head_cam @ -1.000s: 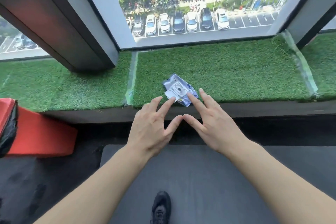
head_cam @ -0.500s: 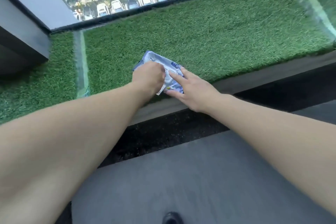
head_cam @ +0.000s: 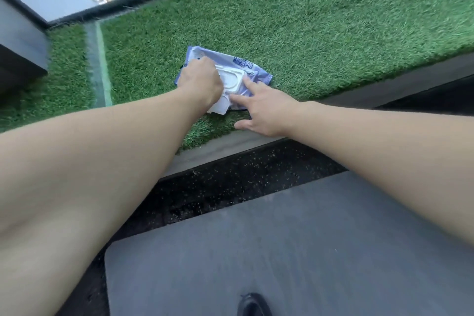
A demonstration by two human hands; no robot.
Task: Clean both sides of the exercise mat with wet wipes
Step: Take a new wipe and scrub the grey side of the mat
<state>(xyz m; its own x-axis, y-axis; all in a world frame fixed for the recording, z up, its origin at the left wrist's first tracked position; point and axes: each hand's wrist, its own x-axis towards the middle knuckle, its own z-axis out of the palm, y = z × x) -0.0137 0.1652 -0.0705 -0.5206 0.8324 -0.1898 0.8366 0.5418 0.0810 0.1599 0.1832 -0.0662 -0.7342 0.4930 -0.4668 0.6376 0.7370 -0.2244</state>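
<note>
the wipes pack (head_cam: 252, 69) is lying on the grass ledge (head_cam: 333, 28) at 12 o'clock — left hand (head_cam: 201, 82) curling onto its white lid (head_cam: 232, 78), right hand (head_cam: 266, 110) pressing it with straight fingers; the grey mat (head_cam: 282, 251) is lying at 6 o'clock.

blue-white wet wipes pack (head_cam: 232, 69) on artificial turf (white lid flipped open), grey exercise mat (head_cam: 282, 251) flat on floor

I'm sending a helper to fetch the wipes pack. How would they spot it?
Find the green turf ledge under the window; the pack lies near its front edge, above the grey mat. It is the only thing on the turf: a crinkly blue-purple pouch with a white flip lid, both hands on it.
</note>
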